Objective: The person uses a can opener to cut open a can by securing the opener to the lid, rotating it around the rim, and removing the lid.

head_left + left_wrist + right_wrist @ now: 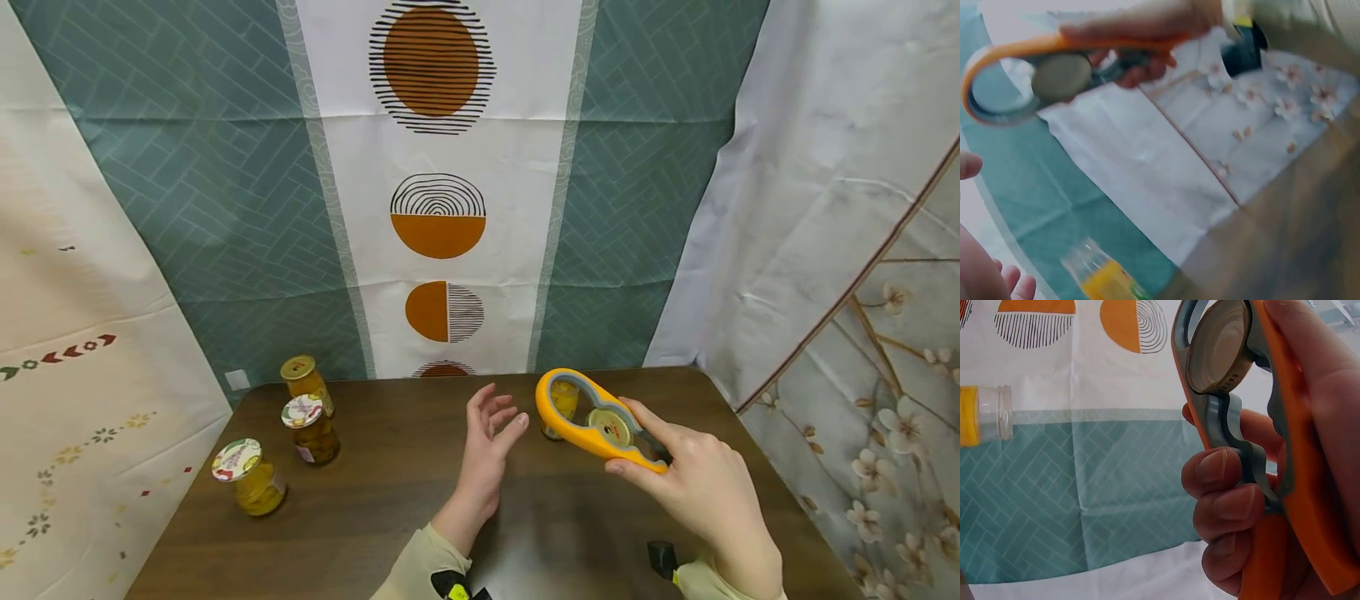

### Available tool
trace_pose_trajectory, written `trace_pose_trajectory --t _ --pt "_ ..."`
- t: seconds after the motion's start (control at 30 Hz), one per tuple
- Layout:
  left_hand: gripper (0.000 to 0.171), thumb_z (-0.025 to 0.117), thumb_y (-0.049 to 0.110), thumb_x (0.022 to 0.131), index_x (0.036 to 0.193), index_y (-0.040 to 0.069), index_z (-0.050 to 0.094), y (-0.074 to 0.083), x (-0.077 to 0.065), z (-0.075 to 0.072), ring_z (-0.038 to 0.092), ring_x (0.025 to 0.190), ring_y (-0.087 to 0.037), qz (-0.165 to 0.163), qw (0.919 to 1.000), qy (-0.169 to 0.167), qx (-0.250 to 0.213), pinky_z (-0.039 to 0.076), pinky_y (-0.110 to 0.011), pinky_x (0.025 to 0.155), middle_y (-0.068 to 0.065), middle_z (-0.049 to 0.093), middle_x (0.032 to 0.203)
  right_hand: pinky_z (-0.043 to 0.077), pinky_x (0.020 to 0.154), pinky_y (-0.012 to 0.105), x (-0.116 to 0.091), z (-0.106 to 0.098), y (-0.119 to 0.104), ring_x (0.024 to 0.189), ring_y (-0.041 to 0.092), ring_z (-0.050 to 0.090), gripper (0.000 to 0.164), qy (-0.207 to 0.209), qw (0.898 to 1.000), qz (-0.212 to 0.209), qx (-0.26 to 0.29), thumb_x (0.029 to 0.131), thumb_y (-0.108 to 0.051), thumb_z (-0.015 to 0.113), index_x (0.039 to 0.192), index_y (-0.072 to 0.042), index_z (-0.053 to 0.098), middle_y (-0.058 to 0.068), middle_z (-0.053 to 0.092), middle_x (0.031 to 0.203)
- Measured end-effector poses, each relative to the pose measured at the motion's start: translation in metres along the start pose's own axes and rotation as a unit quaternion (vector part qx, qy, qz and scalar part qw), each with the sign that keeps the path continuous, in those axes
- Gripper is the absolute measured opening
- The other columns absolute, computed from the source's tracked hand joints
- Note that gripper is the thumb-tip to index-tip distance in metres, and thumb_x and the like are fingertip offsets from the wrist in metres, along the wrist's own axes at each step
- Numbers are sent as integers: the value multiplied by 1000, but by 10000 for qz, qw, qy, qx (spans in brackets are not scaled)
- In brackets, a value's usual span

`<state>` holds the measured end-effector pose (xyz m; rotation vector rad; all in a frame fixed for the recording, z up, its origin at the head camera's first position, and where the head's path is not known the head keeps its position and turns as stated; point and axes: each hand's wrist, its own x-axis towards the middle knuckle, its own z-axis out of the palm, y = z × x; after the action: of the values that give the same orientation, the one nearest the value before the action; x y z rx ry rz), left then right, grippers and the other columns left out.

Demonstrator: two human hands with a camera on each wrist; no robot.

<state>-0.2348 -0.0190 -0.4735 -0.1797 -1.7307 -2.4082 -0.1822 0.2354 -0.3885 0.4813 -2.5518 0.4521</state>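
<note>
My right hand (708, 483) grips an orange and grey jar opener (545, 398) by its handles, raised over the right side of the table. A gold metal lid (1219, 347) is caught between the opener's grey inner edges, its pale underside facing the right wrist camera. Behind the opener stands a glass jar (564, 398) with yellow contents, partly hidden in the head view. The right wrist view shows that jar's bare glass rim with no lid on it. To the left of the opener, my left hand (487, 446) is held up with relaxed fingers and nothing in them.
On the left of the brown table (360, 517) stand three lidded jars: a yellow one (258, 487) in front, a darker one (317, 440) behind it, and a gold-lidded one (306, 382) farthest back. Patterned cloth (225, 208) hangs behind and beside the table.
</note>
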Motion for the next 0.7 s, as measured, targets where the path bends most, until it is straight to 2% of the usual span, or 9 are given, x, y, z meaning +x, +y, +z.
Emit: trace_pose_trajectory --t 0.13,0.2,0.27,0.33,0.4,0.5,0.6,0.7 --pt "63 71 18 91 142 16 34 16 -8 1 48 121 -32 -92 9993 -127 -347 41 -47 101 -12 49 133 34 45 32 0 0 0 56 11 44 77 -8 10000 -18 -38 70 -70 74 139 -41 54 -12 42 59" --pt "58 69 19 93 141 14 36 19 -11 2 52 118 -31 -369 9967 -342 -636 44 -44 98 -11 53 129 35 45 32 1 1 -1 57 11 45 78 -34 10000 -25 -72 70 -72 73 139 -41 54 -12 45 61" --pt "52 65 21 96 140 13 38 21 -15 3 54 115 -30 -751 9896 -703 -1009 47 -41 95 -9 57 124 36 45 33 1 2 -2 58 11 46 78 -40 9999 -44 -85 70 -72 73 139 -41 54 -11 49 63" --pt "45 61 23 99 138 12 42 23 -19 4 56 114 -30 -1118 9775 -1112 -1401 48 -39 92 -5 61 119 37 45 33 1 3 -3 58 10 47 78 -36 9999 -97 -79 70 -72 73 139 -40 55 -11 51 65" --pt "38 56 25 101 136 13 46 23 -24 5 56 113 -29 -1422 9613 -1562 -1770 48 -39 92 -3 63 115 38 45 33 1 5 -4 57 9 46 78 -23 9998 -183 -52 70 -72 73 139 -40 54 -12 51 66" --pt "33 48 26 105 135 13 49 24 -29 7 56 112 -27 -1661 9356 -2186 -2220 48 -37 94 -4 64 116 37 45 31 2 7 -7 56 8 45 79 9 9995 -317 6 70 -70 74 140 -41 53 -15 49 67" --pt "30 41 28 107 132 15 52 25 -32 9 55 111 -24 -1863 9147 -2567 -2505 47 -36 95 -4 63 120 37 46 30 3 9 -10 56 6 44 80 51 9990 -449 54 69 -70 75 140 -41 53 -17 48 69" --pt "28 39 30 108 127 17 54 26 -34 11 55 113 -23 -2040 9012 -2708 -2701 47 -36 96 -4 62 124 37 46 30 4 11 -13 56 6 43 80 69 9983 -574 85 68 -71 75 140 -41 53 -19 48 70"
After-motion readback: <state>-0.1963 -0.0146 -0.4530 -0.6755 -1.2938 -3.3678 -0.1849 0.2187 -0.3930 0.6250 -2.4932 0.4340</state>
